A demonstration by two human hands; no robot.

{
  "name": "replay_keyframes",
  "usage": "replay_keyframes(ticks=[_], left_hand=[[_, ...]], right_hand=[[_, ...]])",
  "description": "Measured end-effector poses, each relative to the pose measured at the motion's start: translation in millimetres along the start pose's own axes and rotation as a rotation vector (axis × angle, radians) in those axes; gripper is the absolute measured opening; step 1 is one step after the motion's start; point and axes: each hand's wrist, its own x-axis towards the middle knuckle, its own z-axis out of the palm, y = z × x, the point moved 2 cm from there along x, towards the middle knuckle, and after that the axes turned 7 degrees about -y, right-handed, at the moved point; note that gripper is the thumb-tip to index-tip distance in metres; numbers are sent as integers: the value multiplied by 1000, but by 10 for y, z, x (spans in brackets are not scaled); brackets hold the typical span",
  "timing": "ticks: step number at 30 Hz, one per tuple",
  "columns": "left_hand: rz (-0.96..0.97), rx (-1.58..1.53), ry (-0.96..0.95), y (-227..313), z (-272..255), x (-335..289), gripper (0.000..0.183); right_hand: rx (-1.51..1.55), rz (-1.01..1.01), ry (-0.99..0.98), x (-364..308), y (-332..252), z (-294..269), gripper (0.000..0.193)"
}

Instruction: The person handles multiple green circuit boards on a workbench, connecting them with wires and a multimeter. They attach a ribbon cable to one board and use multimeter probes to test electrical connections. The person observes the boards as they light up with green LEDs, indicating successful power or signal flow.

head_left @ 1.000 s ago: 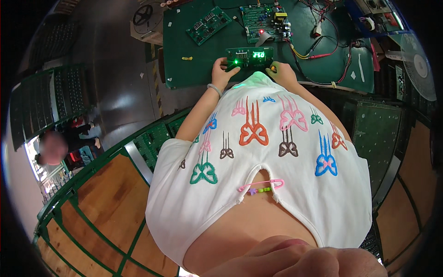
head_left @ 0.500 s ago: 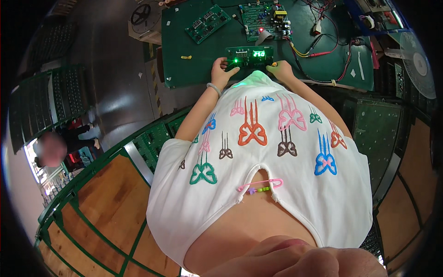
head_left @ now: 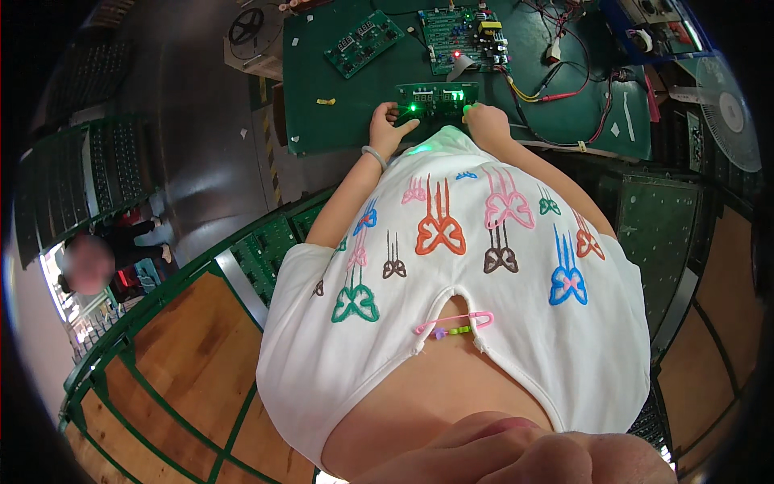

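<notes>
A green display circuit board [head_left: 436,92] with two digit windows is held at the table's near edge, just beyond my shirt. A green light glows near its left end, and its right window is partly lit. My left hand [head_left: 392,127] grips the board's left end, thumb on the near side and fingers around the edge. At the right end, my right hand [head_left: 488,124] is closed with curled fingers, its fingertips against the board and lit green. A short grey ribbon cable [head_left: 460,67] runs from behind the display board to a larger powered circuit board [head_left: 465,36] with a red light.
Another display board [head_left: 364,43] lies at the table's far left, and a small yellow piece [head_left: 326,102] nearer. Coloured wires [head_left: 528,90] and a red probe [head_left: 556,94] spread to the right. A fan [head_left: 730,109] stands beyond the green table's [head_left: 314,129] right edge. A person [head_left: 121,254] is at far left.
My right hand has turned and shifted slightly left, its fingertips now over the board's right end. The lit digits have changed to a few partial strokes. My left hand keeps its grip.
</notes>
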Motion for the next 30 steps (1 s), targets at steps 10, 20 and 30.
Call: replay_keyframes(ticks=[10,20,30], left_hand=[[4,-21,-3,-26,3,6,55],[17,-25,13,-28,10,1,54],[7,-33,18,7,8,-14,52]], right_hand=[[-319,-314,-62,36,-111,-38,6],[-276,-284,-98,18,-137,-90,11],[237,217,-151,34,110,-3,20]])
